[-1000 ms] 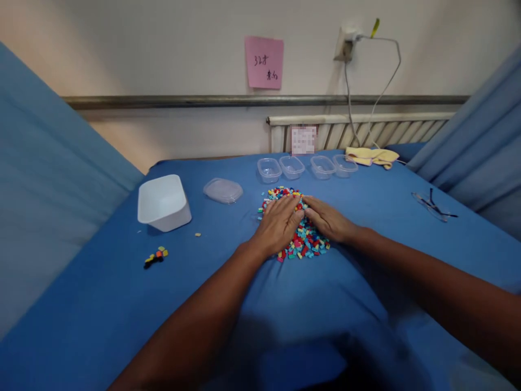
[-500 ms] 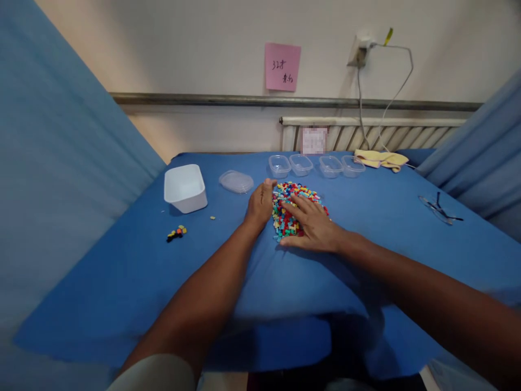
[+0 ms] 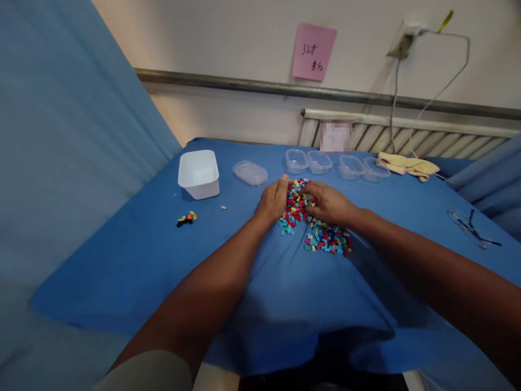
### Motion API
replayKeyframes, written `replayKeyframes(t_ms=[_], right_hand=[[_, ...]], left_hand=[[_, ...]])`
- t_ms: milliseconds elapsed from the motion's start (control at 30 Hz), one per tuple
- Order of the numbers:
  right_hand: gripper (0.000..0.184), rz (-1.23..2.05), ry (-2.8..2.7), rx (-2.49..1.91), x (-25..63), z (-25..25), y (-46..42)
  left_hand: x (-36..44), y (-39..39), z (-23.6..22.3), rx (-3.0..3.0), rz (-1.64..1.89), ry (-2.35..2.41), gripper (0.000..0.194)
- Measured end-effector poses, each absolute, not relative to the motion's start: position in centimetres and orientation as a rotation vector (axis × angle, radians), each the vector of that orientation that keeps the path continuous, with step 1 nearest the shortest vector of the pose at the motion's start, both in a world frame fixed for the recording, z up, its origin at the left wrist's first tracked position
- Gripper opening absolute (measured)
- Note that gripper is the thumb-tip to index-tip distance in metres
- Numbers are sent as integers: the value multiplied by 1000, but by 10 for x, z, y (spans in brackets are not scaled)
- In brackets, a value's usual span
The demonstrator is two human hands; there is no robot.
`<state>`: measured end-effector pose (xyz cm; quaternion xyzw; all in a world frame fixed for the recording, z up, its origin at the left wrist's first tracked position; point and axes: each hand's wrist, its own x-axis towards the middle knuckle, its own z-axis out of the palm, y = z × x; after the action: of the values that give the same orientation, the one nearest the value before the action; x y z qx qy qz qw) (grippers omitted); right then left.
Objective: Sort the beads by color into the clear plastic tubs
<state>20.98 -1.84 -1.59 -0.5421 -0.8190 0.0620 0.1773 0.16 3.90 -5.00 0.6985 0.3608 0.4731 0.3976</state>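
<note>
While cupped, both hands (image 3: 301, 202) flank the bricks (image 3: 321, 234).

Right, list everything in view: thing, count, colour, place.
pile of small bricks: one, mixed colours, table centre
clear tubs: four, far edge
white tub: one, far left
clear lid: one, beside the white tub
brick cluster: one, black and orange, left
yellow cloth: one, far right
glasses: one pair, right
pink note: one, wall
blue table cover: one
left hand: on the pile's left side
right hand: on the pile
</note>
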Motion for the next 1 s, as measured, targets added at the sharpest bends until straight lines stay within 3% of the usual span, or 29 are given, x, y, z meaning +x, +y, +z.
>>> replayKeyframes(t_ms=[133, 267, 433, 500, 700, 933, 1000], right_hand=[[59, 247, -2301, -1478, 227, -2, 0], [49, 312, -2301, -1443, 240, 13, 23], [81, 462, -2363, -1584, 238, 8, 60], [83, 516, -2386, -1564, 233, 2, 64], [74, 649, -2579, -1222, 224, 10, 32], [86, 644, -2626, -1147, 266, 29, -31], [98, 618, -2533, -1233, 289, 25, -44]], left_hand=[[1, 41, -50, 1691, 1244, 962, 79], [0, 45, -50, 1743, 1240, 1085, 76], [0, 42, -43, 1916, 1050, 1184, 69], [1, 40, -41, 1937, 1033, 1165, 65], [1, 40, -40, 1976, 997, 1095, 68], [2, 32, -30, 2245, 739, 890, 70], [-4, 30, -21, 2357, 563, 846, 75]])
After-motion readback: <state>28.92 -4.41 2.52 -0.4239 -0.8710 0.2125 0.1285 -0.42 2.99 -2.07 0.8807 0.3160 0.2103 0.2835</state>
